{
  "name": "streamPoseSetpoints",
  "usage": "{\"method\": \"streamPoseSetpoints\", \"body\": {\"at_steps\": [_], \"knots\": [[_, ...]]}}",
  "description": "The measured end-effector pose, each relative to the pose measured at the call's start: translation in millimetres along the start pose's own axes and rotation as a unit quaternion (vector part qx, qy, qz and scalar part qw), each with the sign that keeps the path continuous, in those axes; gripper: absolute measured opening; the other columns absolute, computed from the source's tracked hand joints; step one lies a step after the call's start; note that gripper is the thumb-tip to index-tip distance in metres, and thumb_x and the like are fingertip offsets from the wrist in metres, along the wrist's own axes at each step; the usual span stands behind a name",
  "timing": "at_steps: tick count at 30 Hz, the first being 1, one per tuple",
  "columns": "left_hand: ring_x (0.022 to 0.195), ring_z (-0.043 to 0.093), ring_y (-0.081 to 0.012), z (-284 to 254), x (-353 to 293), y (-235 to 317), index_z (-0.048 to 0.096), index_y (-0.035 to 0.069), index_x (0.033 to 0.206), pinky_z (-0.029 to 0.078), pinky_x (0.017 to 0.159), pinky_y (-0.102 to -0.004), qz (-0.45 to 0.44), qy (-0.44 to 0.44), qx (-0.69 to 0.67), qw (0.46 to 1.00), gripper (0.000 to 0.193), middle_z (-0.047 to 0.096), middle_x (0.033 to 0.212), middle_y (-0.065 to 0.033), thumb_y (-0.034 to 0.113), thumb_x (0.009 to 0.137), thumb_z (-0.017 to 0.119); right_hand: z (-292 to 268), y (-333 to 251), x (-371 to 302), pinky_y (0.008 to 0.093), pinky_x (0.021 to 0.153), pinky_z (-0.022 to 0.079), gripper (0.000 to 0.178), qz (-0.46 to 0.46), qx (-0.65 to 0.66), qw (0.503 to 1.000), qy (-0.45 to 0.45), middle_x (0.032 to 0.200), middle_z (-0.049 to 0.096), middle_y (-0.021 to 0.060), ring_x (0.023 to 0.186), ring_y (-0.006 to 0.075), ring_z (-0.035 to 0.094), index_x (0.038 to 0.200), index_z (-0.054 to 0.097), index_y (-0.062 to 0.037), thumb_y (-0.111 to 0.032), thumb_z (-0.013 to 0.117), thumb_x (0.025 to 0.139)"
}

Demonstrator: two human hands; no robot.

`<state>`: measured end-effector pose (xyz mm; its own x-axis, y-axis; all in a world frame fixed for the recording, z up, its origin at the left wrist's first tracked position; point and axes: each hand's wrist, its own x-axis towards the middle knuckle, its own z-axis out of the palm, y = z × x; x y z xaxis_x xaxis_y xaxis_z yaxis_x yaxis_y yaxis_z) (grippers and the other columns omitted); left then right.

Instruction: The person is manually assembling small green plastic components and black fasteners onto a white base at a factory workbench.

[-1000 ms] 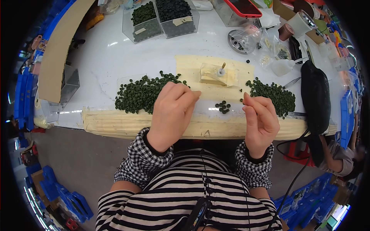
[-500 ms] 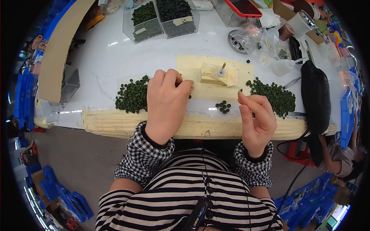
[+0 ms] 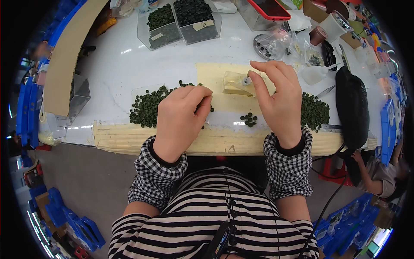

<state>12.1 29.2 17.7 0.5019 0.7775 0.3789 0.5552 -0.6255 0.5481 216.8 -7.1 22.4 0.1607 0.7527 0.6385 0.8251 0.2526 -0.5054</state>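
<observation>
My left hand (image 3: pixel 183 121) is closed in a pinch at the right side of a pile of small dark green round pieces (image 3: pixel 145 108). Whatever its fingertips hold, if anything, is hidden. Over a tape-wrapped block (image 3: pixel 235 83) hovers my right hand (image 3: pixel 281 97), thumb and forefinger apart, with nothing visible between them. The thumb tip is close to a small whitish fitting (image 3: pixel 246 80) on the block and covers part of it. Several green pieces (image 3: pixel 249 119) lie loose between my hands. A second green pile (image 3: pixel 315 111) is partly behind my right hand.
Clear bins of green and black pieces (image 3: pixel 196 21) stand at the back. A red-edged phone (image 3: pixel 269 9), plastic bags (image 3: pixel 278 43), a white squeeze bottle (image 3: pixel 314 74) and tweezers (image 3: pixel 326 92) are on the right, beside a black padded object (image 3: pixel 352 108). Cardboard (image 3: pixel 67 60) borders the left.
My right hand has moved up and left from the near edge to the block, its thumb and forefinger parting. My left hand has shifted slightly left and nearer, still pinched.
</observation>
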Motion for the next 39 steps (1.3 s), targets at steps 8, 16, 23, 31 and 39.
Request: {"method": "streamPoseSetpoints", "body": {"at_steps": [8,16,23,31,39], "knots": [[0.079,0.068,-0.0114,-3,-13,2,0.068,-0.003,0.093,0.054,0.071,-0.0236,-0.113,0.021,-0.308,0.944,0.011,0.071,0.087,-0.0081,-0.005,0.082,0.066,2,3,-2,0.0354,0.070,0.046,0.009,-0.001,0.007,1.000,-0.025,0.084,0.062,0.0072,0.082,0.0269,0.057,0.084,0.067,-0.0036,-0.009,0.072,0.079],[0.089,0.068,-0.0135,-4,-14,3,0.064,-0.004,0.107,0.055,0.081,-0.0243,-0.156,-0.021,-0.445,0.882,0.022,0.070,0.097,-0.0102,-0.007,0.085,0.064,3,1,-4,0.0355,0.070,0.046,0.010,0.006,0.012,1.000,-0.020,0.082,0.061,0.0073,0.081,0.0267,0.056,0.083,0.067,-0.0032,-0.009,0.073,0.078],[0.095,0.069,-0.0166,-9,-18,1,0.063,-0.003,0.110,0.057,0.084,-0.0265,-0.163,-0.079,-0.588,0.788,0.024,0.070,0.100,-0.0134,-0.007,0.086,0.064,-22,-12,-1,0.0300,0.070,0.047,0.013,-0.016,0.062,0.992,0.109,0.089,0.065,0.0093,0.081,0.0213,0.060,0.089,0.069,-0.0011,0.000,0.074,0.077],[0.084,0.070,-0.0183,-4,-21,5,0.064,-0.003,0.112,0.058,0.074,-0.0275,-0.190,-0.127,-0.655,0.721,0.023,0.071,0.097,-0.0160,0.008,0.093,0.063,-31,-44,-16,0.0291,0.074,0.047,0.010,0.077,0.337,0.938,-0.011,0.088,0.065,0.0092,0.084,0.0196,0.059,0.091,0.065,0.0006,-0.003,0.070,0.084],[0.080,0.069,-0.0175,-4,-21,8,0.065,-0.004,0.113,0.057,0.072,-0.0273,-0.197,-0.139,-0.657,0.714,0.024,0.071,0.095,-0.0157,0.011,0.095,0.061,-21,-47,-20,0.0251,0.073,0.054,0.006,0.106,0.438,0.892,-0.045,0.092,0.063,0.0115,0.081,0.0154,0.066,0.093,0.061,0.0041,-0.001,0.061,0.092]]}}
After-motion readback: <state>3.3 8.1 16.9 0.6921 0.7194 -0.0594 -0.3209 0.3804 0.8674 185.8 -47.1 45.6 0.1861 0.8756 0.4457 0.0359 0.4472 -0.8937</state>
